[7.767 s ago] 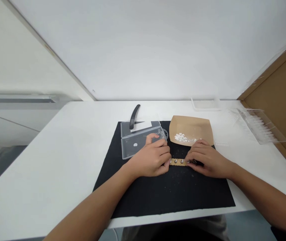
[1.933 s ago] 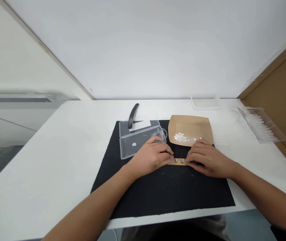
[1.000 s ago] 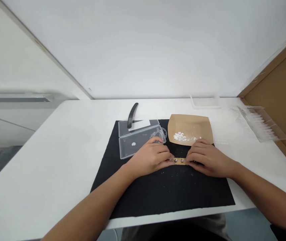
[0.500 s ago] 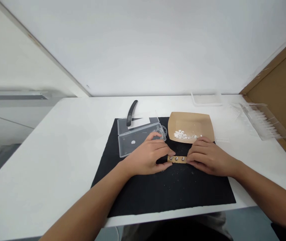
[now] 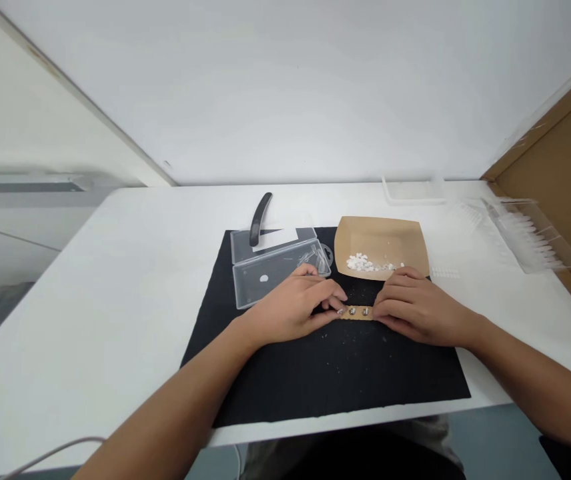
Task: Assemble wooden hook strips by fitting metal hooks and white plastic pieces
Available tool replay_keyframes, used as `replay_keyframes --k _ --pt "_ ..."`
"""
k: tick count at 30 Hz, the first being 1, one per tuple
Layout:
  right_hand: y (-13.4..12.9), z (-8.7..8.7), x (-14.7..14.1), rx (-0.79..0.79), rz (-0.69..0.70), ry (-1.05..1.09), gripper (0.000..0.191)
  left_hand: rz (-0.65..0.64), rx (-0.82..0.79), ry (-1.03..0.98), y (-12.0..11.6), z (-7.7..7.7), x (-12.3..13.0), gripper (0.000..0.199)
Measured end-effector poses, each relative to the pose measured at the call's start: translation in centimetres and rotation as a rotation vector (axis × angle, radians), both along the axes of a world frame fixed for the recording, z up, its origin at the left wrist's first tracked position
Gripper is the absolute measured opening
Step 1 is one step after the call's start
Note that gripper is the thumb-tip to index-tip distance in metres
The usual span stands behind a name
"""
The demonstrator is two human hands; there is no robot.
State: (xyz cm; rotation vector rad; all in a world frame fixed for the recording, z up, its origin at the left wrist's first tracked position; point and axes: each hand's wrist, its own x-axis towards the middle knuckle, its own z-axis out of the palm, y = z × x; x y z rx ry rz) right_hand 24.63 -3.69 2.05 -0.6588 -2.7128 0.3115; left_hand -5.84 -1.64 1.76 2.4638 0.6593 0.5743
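A narrow brown strip (image 5: 358,317) with a few round metal pieces along its top lies on the black mat (image 5: 345,373). At its left end, my left hand (image 5: 298,303) has thumb and fingers drawn together around the leftmost metal piece; whether they grip that piece or the strip itself is hard to see. My right hand (image 5: 415,307) pinches the strip's right end and covers it. Just beyond the hands stands a brown paper tray (image 5: 385,233) with small white pieces (image 5: 360,262) in it.
Left of the tray is an opened clear plastic case (image 5: 250,283) with small clear pieces inside. A dark curved nail file (image 5: 260,220) rests across its lid. Clear nail tips (image 5: 528,240) and a clear container (image 5: 413,191) sit at the back right. White specks dot the mat.
My left thumb and fingers have closed in from either side of the strip's left end to the leftmost metal piece. My right hand keeps its hold. The view has shifted slightly.
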Motion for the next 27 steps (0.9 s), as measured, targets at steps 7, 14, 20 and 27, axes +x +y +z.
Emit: replay_keyframes --k 7,14,20,27 --pt "-0.02 0.26 -0.06 0.004 0.002 0.014 0.013 -0.042 0.035 -0.010 0.31 -0.20 -0.34 0.004" --pt "0.07 0.38 -0.05 0.007 0.006 -0.006 0.013 0.024 0.016 0.016 0.06 -0.01 -0.08 0.020" --pt "0.03 0.33 0.01 0.012 0.004 -0.009 0.012 0.014 0.074 0.031 0.08 0.05 0.12 0.015" --pt "0.05 0.34 -0.03 0.020 0.006 -0.008 0.012 0.021 0.098 0.054 0.14 0.20 0.08 0.012"
